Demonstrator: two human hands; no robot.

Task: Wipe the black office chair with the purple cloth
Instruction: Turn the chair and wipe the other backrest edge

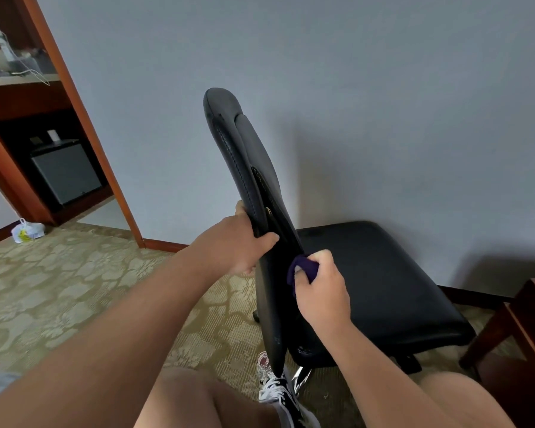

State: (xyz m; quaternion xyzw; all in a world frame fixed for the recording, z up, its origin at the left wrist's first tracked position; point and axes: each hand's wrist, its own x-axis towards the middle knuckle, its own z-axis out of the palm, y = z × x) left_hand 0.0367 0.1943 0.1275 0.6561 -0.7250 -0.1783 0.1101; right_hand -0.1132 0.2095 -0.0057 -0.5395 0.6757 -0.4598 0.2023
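My right hand (322, 291) was clenched on the cloth (303, 268), bunched into a dark purple wad between my fingers and pressed to the inner face of the chair's backrest (244, 168), low down, just above where it met the seat (380, 273). My left hand (238, 245) gripped the backrest's near edge a little higher, thumb on the inner side and fingers wrapped round behind it. The backrest stood edge-on to me, leaning slightly left at the top. The chair (380, 273) sat on patterned carpet (59, 288) close to a pale wall (352, 88), its seat stretching away to my right. My shoe (275, 387) rested by the chair's base. A dark wooden table (525, 329) stood at the right edge, a wooden cabinet (44, 97) at the far left, and a white plastic bag (27, 231) lay on the floor beside it.
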